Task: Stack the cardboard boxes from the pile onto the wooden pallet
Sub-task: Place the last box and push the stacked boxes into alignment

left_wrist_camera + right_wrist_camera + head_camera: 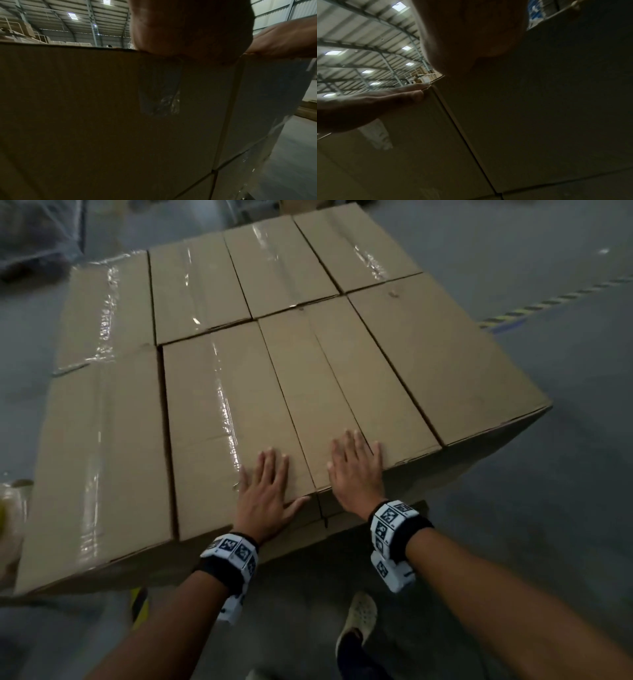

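Left hand: the left hand point(265, 494) is laid flat, fingers straight and spread, on the near end of a taped box point(233, 419) in the top layer; nothing is gripped.
Right hand: the right hand point(356, 474) is laid flat, fingers straight, on the neighbouring box point(346, 392), just across the seam; nothing is gripped.
Task's thing: the cardboard boxes point(246, 278) are seen packed side by side in two rows as a level top layer; a lower layer is shown beneath in the left wrist view.
Pallet: a strip that may be the wooden pallet point(407, 505) is glimpsed under the near edge; it cannot be told for certain.
Progress: the top layer is judged full, with no gap left in view; the hands are judged to be squaring the last boxes. The source pile is not seen, so what is left cannot be told.
Edges: the near ends of the two touched boxes are set close to flush; the far right box point(442, 350) forms the stack's corner.
Open room: bare grey floor point(548, 491) is shown to the right and near side. A shoe point(359, 618) is placed close to the stack's base.
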Demonstrator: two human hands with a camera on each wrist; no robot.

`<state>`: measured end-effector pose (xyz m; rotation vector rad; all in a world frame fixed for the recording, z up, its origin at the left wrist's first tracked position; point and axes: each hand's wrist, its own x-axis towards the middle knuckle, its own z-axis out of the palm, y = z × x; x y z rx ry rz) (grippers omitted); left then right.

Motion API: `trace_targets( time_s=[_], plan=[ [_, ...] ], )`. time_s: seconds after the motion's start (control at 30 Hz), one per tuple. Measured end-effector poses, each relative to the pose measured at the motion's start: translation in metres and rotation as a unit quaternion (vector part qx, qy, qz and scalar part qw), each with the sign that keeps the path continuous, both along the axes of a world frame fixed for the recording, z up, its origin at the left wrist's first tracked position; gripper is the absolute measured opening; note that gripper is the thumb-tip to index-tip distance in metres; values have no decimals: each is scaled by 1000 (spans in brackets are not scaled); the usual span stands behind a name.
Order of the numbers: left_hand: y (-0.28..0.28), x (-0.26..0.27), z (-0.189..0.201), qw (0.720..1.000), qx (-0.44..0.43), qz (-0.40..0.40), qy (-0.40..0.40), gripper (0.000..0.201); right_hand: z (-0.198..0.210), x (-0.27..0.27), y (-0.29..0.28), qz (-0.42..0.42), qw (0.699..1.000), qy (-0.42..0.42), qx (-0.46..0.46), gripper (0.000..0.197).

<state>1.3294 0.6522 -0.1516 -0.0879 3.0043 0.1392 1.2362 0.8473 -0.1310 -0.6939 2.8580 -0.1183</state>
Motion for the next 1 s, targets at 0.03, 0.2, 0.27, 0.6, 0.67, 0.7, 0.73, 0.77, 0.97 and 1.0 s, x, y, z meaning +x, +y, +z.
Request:
trace_targets(
  time_s=[0.03,0.2,0.27,0.6,0.67,0.7,0.73,0.77,0.97,1.0],
  plan=[
    [0,-1,0,1000,-1,-1,0,92,0,-1,1,0,1000,-4,-2,63],
    [8,-5,12,1000,7,21,-22,100,12,-8,7,27,997,-65,-39,62],
    [18,-14,20,999,26,29,-15,101,23,-18,19,29,989,-100,-108,63],
    [138,-133,31,995,95,1,-24,83,20,-134,156,-135,991,-23,9,60],
    [147,-139,27,995,86,8,-40,83,11,-132,159,-128,991,-45,0,59],
    [148,-139,25,995,85,14,-44,84,8,-130,158,-124,991,-48,-8,58],
    [148,-139,23,995,86,18,-45,84,5,-128,157,-121,991,-47,-16,57],
    [148,-139,22,995,88,18,-44,83,4,-127,156,-120,991,-47,-24,57],
    [150,-143,25,995,90,10,-41,81,9,-136,174,-77,992,-62,-73,55],
    [153,-144,25,996,87,3,-29,82,14,-141,182,-67,990,-71,-99,56]
  ],
)
